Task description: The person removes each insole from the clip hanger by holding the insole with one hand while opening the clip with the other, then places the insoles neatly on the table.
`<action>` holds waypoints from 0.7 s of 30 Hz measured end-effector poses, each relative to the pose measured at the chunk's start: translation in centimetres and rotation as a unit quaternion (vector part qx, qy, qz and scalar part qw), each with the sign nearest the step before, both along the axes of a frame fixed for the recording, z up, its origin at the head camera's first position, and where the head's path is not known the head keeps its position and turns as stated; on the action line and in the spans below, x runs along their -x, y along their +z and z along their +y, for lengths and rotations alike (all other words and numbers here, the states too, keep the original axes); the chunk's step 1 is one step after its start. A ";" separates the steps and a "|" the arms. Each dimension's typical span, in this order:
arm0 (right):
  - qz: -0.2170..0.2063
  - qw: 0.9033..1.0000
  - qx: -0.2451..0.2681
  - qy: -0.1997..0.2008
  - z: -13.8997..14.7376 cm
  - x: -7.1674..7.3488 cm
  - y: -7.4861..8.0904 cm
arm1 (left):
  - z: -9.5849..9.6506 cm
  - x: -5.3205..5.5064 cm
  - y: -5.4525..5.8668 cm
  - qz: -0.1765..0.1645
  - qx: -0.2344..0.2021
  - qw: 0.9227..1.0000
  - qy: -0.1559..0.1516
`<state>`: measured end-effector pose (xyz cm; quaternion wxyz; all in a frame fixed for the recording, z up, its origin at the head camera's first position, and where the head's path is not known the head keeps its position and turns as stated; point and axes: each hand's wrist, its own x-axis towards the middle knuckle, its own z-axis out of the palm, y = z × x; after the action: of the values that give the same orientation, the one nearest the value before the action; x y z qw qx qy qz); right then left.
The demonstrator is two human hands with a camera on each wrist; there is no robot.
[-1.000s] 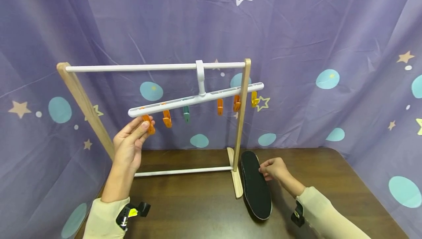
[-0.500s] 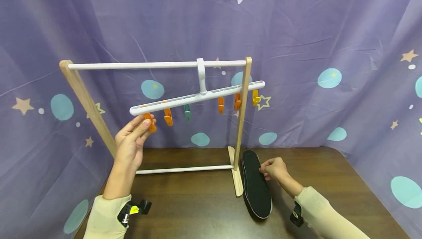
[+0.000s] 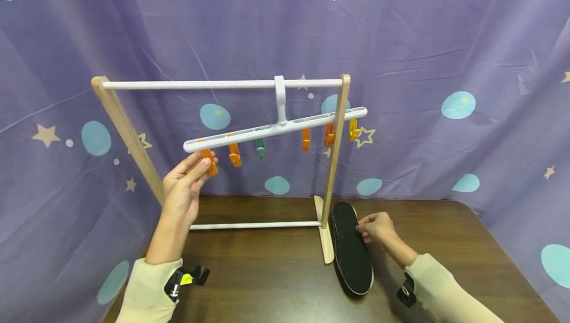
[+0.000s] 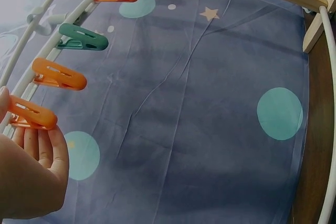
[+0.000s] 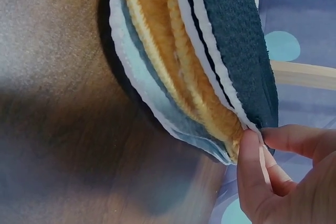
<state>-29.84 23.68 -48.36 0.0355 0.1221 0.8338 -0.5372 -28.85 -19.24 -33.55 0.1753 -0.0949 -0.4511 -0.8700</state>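
My left hand (image 3: 181, 189) pinches the leftmost orange clip (image 3: 211, 163) on a white clip hanger (image 3: 254, 134). The hanger hooks over the rack's top rod and tilts, its left end lower. In the left wrist view, thumb and fingers hold that orange clip (image 4: 34, 115) from both sides. On the table at right lies a stack of insoles (image 3: 353, 251), black on top. My right hand (image 3: 377, 228) pinches its right edge. From the right wrist, the fingers grip the white rim of the dark top insole (image 5: 236, 35), slightly raised above fuzzy yellow insoles (image 5: 157, 40).
A wood-and-white drying rack (image 3: 336, 160) stands at the back left, its foot (image 3: 326, 244) beside the insoles. More orange clips (image 3: 234, 156), a green clip (image 3: 261, 150) and a yellow clip (image 3: 354, 130) hang from the hanger. A patterned purple curtain (image 3: 401, 41) closes the back.
The whole head view has shifted, so everything sits slightly further right and higher. Both hands keep the same holds on the orange clip and the insole.
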 end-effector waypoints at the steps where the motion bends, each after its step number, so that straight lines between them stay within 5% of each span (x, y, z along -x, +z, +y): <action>1: 0.000 1.000 0.001 0.001 0.1 -0.1 0.0 | 0.0 0.0 0.0 -0.001 -0.001 1.000 -0.001; 21: -0.005 0.999 0.035 0.000 0.1 -0.4 0.5 | 0.2 0.5 0.5 -0.001 -0.007 1.000 0.004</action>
<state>-29.43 23.82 -47.86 0.0441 0.1234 0.8142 -0.5656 -29.31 -19.01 -33.03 0.1787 -0.0916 -0.4457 -0.8724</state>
